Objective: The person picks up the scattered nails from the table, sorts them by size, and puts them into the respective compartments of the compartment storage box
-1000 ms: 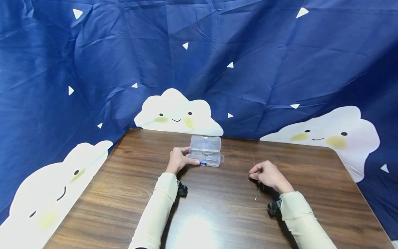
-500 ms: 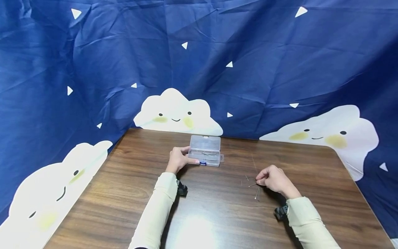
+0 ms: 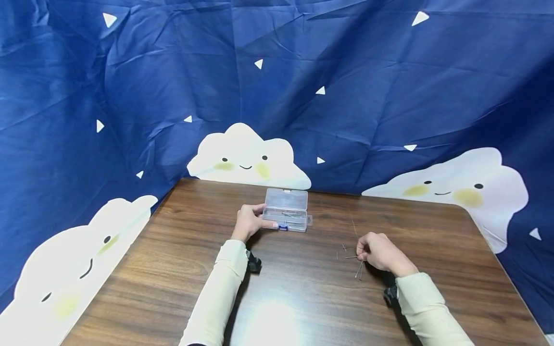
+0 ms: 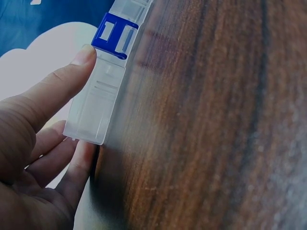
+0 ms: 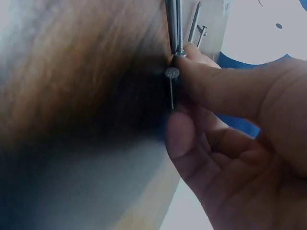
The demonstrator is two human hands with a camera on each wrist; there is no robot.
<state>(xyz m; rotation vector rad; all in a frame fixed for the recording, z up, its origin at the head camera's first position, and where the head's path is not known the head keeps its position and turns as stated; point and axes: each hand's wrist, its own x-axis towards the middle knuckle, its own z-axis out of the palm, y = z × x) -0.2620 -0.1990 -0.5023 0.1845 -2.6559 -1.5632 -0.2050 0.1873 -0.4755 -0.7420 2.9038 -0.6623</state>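
I'm steadying the clear plastic box with the blue latch (image 3: 286,210) in my left hand (image 3: 247,222); my right hand (image 3: 377,252) is pinching one thin steel nail (image 5: 171,86), several loose nails (image 3: 358,270) remaining beside it.

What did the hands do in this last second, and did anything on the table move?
The right hand slid a little to the right and towards the person, and lowered onto the loose nails on the table; the right wrist view now shows it pinching one nail between thumb and finger. The left hand kept its grip on the end of the clear plastic box, which did not move.
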